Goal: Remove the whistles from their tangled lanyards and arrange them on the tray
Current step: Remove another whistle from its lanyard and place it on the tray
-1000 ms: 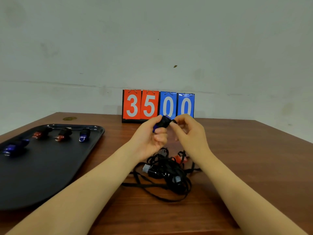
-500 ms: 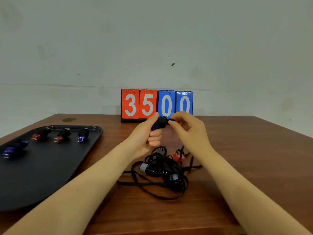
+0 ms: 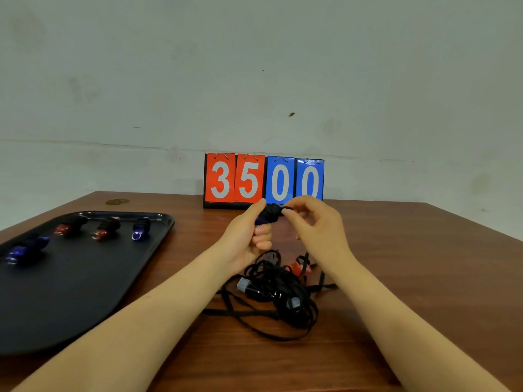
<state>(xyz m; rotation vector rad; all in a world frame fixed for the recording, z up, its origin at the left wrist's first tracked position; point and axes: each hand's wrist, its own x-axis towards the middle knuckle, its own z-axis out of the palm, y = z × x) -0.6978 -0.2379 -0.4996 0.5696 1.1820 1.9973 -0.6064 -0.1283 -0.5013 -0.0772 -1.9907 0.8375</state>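
Head view looks down across a brown wooden tabletop (image 3: 410, 264) whose far edge meets a pale wall. Bare wood lies open across the whole right side, from the right forearm out to the right edge, and along the near edge between the two forearms.

A black tray (image 3: 70, 292) takes up the left side of the tabletop and runs off the left edge of the picture. Four whistles lie in a row along its far end: a blue whistle (image 3: 27, 248) nearest the left, two red whistles (image 3: 70, 225) (image 3: 107, 229) in the middle, and another blue whistle (image 3: 141, 228) near the tray's far right corner. They sit apart from each other. The tray's near half is bare.

At the middle of the far edge a flip scoreboard (image 3: 263, 179) stands upright, reading 35 on red cards and 00 on blue.

Both hands are raised above the tabletop in front of the scoreboard. The left hand (image 3: 252, 233) grips a dark blue whistle (image 3: 268, 216), its fingers curled round it. The right hand (image 3: 314, 224) pinches the black end of that whistle between thumb and forefinger; whether it grasps the clip or the cord, I cannot tell.

Below the hands, near the middle of the tabletop, a tangle of black lanyards (image 3: 277, 295) lies in a heap, with a red whistle (image 3: 297, 268) showing at its far side.
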